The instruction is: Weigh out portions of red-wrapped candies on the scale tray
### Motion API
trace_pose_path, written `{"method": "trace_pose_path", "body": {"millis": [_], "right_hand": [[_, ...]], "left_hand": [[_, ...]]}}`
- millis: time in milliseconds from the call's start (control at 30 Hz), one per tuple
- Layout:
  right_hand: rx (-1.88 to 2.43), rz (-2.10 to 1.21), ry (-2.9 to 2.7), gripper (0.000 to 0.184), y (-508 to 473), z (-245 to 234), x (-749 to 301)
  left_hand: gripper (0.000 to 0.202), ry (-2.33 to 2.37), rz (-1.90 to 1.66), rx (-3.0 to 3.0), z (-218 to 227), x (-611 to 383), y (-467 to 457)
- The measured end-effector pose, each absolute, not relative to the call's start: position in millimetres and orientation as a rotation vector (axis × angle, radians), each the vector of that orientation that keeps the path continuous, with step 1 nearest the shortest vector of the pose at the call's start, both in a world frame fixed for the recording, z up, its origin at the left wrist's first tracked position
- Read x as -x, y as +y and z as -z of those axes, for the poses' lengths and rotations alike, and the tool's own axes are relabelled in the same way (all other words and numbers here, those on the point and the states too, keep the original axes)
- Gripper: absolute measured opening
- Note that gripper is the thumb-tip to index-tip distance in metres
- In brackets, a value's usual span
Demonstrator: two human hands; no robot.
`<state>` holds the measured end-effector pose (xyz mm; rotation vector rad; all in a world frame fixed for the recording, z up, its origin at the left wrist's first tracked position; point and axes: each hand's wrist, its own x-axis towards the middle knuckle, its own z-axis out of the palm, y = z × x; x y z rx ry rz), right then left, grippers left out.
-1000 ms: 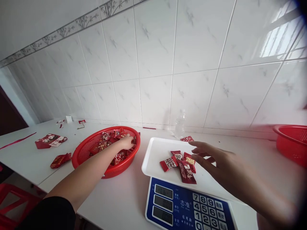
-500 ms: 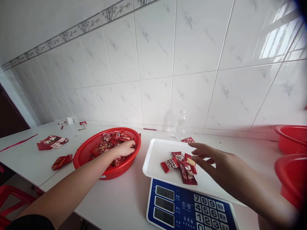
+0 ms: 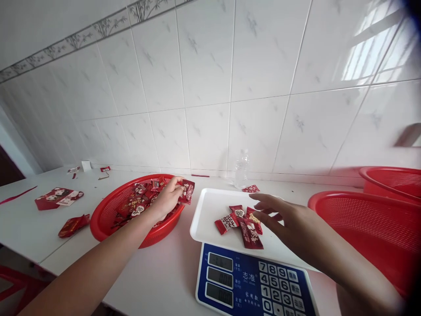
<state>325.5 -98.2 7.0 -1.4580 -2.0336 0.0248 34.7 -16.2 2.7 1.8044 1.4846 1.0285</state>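
My left hand point(image 3: 171, 195) is at the right rim of a red basket point(image 3: 98, 218), pinching a dark red candy packet point(image 3: 187, 192) that hangs over the rim. More red packets point(image 3: 138, 204) fill the basket. Over the white scale tray point(image 3: 205, 206), my right hand point(image 3: 279, 215) hovers with its fingers apart and nothing in them. Several red packets point(image 3: 247, 230) lie in a cluster on the tray, just left of those fingertips. The blue scale point(image 3: 243, 281) under the tray shows its keypad and displays, the digits too faint to read.
A clear plastic bottle point(image 3: 241, 169) stands by the tiled wall, with a small red packet point(image 3: 251, 188) close to it. Red baskets point(image 3: 335, 199) sit on the right. On the left table lie a red packet point(image 3: 74, 225) and red printed paper pieces point(image 3: 57, 198).
My left hand has risen from among the packets in the basket to its right rim, now with a packet in its fingers. My right hand stays over the tray. The view has turned slightly right.
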Motion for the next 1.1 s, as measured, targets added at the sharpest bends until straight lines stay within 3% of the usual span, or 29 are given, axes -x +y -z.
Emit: {"method": "trace_pose_path", "body": {"millis": [367,533,733,967,1100], "right_hand": [[1.490,-0.107,-2.012,0.034,-110.8,-23.3,-325.6],[1.489,-0.129,-1.995,0.035,-111.6,-25.2,-326.9],[1.488,-0.125,-1.990,0.037,-113.4,-26.4,-327.6],[1.502,-0.145,-1.987,0.037,-112.4,-26.1,-326.3],[1.474,-0.091,-1.993,0.035,-111.9,-23.6,-332.0]], "left_hand": [[0.046,1.179,-0.649,-2.172,36.9,-116.3,-16.4],[0.073,1.081,-0.272,-2.433,38.8,-142.3,-27.3],[0.086,1.006,-0.050,-2.528,33.0,-155.3,-28.3],[0.080,0.998,-0.277,-2.500,35.6,-159.8,-28.0],[0.053,1.144,-0.560,-2.397,20.7,-138.5,-16.4]]}}
